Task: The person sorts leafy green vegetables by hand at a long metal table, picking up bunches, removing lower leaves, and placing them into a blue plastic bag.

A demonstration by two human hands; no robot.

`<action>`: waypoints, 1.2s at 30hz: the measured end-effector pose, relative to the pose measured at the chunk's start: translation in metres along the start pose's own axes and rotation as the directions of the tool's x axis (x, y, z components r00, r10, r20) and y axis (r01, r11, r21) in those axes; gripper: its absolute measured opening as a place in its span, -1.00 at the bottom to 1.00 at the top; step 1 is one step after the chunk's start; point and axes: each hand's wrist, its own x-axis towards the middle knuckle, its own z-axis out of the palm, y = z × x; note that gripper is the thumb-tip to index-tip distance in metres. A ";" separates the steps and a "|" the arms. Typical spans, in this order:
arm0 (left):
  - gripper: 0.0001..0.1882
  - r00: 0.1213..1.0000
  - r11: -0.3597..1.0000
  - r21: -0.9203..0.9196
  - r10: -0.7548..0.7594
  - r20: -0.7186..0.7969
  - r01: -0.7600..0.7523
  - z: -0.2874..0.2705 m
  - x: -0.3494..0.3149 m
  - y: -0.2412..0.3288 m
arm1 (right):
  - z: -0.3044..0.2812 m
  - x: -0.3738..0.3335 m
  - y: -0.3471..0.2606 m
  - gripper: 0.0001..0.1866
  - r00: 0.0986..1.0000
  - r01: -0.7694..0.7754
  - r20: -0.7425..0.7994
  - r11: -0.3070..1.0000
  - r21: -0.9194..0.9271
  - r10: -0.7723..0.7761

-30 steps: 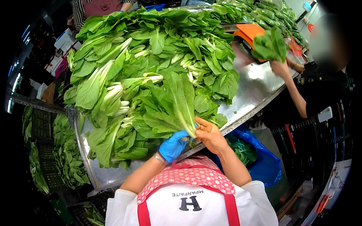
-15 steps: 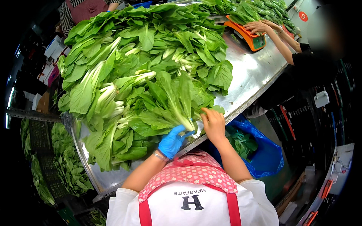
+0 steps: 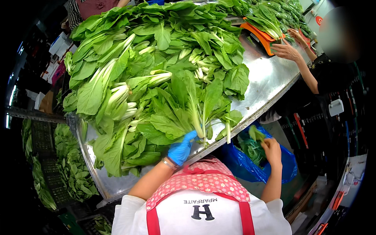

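Note:
My left hand (image 3: 180, 150), in a blue glove, is closed around the base of a leafy bok choy (image 3: 194, 111) at the table's near edge, its leaves fanning out away from me. My bare right hand (image 3: 272, 152) is over a blue plastic bag (image 3: 282, 161) beside the table, fingers pinched on a light green leaf (image 3: 256, 133). Dark green leaves (image 3: 250, 149) lie in the bag below it. A cut leaf with a pale stalk (image 3: 228, 131) rests on the table edge between my hands.
A big heap of bok choy (image 3: 117, 70) covers much of the metal table (image 3: 260, 78). At the far right, a co-worker's hands (image 3: 288, 51) are near an orange scale (image 3: 256, 33) bearing greens. Crates of greens (image 3: 70, 164) stand at left; another person (image 3: 94, 8) is at the back.
My right hand has moved from the table edge rightward over the bag, with a leaf in its fingers. My left hand keeps hold of the bok choy. The co-worker's hands shifted off the scale.

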 end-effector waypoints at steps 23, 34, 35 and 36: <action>-0.67 0.984 0.973 0.195 0.147 -0.096 -0.126 -0.001 -0.008 -0.002 | 0.037 -0.001 -0.073 -0.18 0.962 0.199 0.028 0.767 0.610 -0.271; -0.61 0.906 0.565 0.713 0.324 0.272 -0.416 0.012 -0.002 0.000 | 0.062 -0.022 -0.155 0.02 0.781 0.284 0.099 0.492 0.823 -0.616; -0.60 0.929 0.751 0.547 0.308 0.204 -0.369 0.017 -0.001 -0.002 | 0.061 -0.021 -0.158 -0.01 0.808 0.271 0.062 0.463 0.844 -0.586; -0.60 0.845 0.344 0.791 0.383 0.374 -0.506 0.022 -0.002 0.001 | 0.062 -0.017 -0.159 -0.04 0.821 0.273 0.021 0.425 0.863 -0.570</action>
